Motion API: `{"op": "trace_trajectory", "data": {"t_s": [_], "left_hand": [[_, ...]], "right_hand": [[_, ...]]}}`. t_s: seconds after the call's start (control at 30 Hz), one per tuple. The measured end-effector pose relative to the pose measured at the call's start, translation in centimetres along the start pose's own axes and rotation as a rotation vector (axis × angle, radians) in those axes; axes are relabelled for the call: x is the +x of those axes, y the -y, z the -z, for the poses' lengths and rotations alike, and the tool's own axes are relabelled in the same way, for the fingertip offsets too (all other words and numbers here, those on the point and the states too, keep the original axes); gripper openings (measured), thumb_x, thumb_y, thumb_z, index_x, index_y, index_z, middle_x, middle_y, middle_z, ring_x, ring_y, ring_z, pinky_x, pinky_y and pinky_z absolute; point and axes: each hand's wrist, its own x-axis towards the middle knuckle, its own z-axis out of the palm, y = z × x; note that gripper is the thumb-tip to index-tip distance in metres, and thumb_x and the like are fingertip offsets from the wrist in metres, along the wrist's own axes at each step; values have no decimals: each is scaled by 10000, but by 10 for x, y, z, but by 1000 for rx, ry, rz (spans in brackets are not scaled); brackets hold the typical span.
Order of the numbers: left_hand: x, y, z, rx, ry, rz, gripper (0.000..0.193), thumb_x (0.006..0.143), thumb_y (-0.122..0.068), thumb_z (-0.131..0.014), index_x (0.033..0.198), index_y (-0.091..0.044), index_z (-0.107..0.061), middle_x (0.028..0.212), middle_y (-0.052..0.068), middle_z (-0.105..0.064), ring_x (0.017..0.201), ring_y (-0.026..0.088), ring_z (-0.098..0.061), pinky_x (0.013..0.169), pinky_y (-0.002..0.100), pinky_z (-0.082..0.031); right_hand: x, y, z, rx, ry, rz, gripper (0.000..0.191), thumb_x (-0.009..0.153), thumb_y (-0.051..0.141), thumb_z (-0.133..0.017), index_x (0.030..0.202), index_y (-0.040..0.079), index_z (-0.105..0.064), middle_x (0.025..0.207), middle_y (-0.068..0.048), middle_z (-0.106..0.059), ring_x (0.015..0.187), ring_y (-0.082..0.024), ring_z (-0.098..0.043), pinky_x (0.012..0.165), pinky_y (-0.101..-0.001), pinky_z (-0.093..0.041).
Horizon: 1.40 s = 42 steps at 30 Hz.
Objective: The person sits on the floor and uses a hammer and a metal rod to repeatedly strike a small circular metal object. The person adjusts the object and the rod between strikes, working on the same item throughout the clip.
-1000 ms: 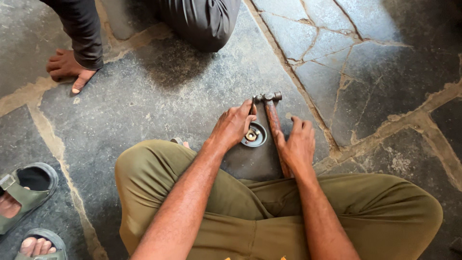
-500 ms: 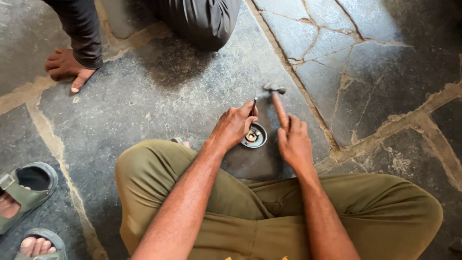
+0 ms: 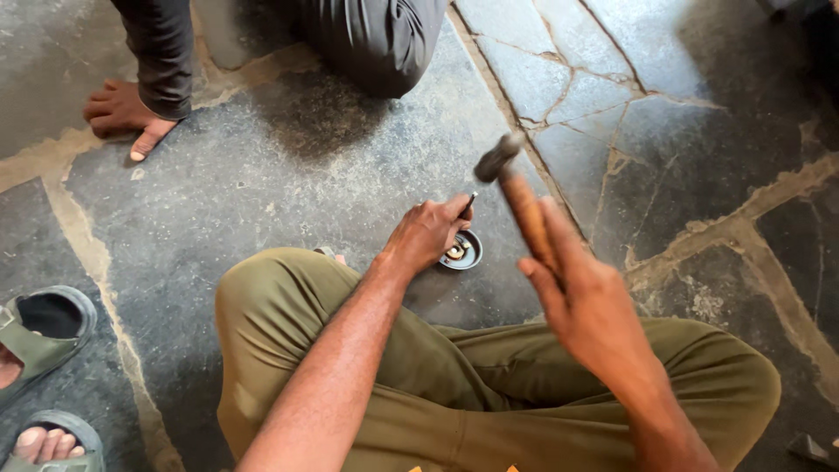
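While the right hand (image 3: 587,301) grips a hammer (image 3: 516,188) by its wooden handle and holds it raised, blurred, above the stone floor (image 3: 262,201), the left hand (image 3: 428,234) rests low beside a small round metal part (image 3: 461,253). The left fingers pinch a thin dark punch (image 3: 469,203), standing it over the part. The part lies on the floor just ahead of the person's crossed legs in olive trousers (image 3: 472,376); it is a shallow dark cup with a pale centre. The hammer's head hangs above and just right of the part, apart from it. Beyond the part, another person's bare foot (image 3: 122,114) and dark trouser leg (image 3: 162,52) stand on the floor. Far left of the part sit two feet in green sandals (image 3: 39,332).
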Motion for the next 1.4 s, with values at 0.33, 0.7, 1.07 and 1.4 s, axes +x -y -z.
{"op": "trace_trajectory", "data": {"t_s": [0.33, 0.7, 1.07, 1.4], "left_hand": [[2, 4, -7, 36, 58, 72, 107, 940, -125, -648, 1039, -110, -610, 932, 110, -776, 872, 340, -757, 735, 476, -575], [-2, -2, 2, 94, 49, 46, 150, 948, -142, -667, 1080, -99, -608, 917, 198, -736, 884, 424, -708, 713, 524, -541], [-1, 2, -3, 41, 25, 38, 106, 932, -73, -638, 1032, -83, -604, 884, 162, -761, 856, 375, -747, 722, 486, -569], [-6, -1, -3, 43, -14, -40, 131, 932, -39, -616, 1051, -93, -617, 906, 171, -757, 879, 399, -733, 711, 488, -571]], "right_hand": [[-6, 8, 19, -53, -34, -111, 732, 1002, 262, -594, 1643, 146, -259, 765, -216, -716, 551, -296, -686, 479, -431, -549], [-23, -44, -40, -197, 333, -93, 740, 940, 253, -664, 1587, 182, -313, 955, -256, -724, 836, -425, -703, 720, -531, -538], [-24, -11, 21, -70, -235, -28, 686, 1062, 233, -572, 1648, 90, -245, 855, -212, -698, 548, -262, -659, 481, -402, -515], [-16, -8, -12, -95, -61, 208, 714, 972, 203, -663, 1607, 148, -339, 1019, -279, -734, 815, -452, -702, 644, -518, -557]]}}
